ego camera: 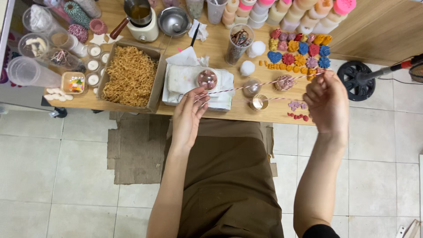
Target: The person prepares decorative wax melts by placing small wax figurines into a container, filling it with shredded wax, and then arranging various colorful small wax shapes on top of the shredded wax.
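A length of red-and-white twine [257, 85] is stretched taut between my two hands above the wooden table [220, 44]. My left hand [188, 118] pinches its left end near the table's front edge. My right hand [328, 103] is closed on the right end, raised at the table's right corner. Under the twine stand a clear ball ornament with pink filling [207, 79] on a folded white cloth [185, 79], a clear half sphere [252, 87] and a small gold cup [258, 102].
A cardboard box of tan shredded paper [131, 76] sits left of the cloth. Coloured wax flowers [299, 50] lie at the right, candle jars and cups at the back, a small pot [141, 17] and a metal bowl [174, 21]. Cardboard lies on the tiled floor.
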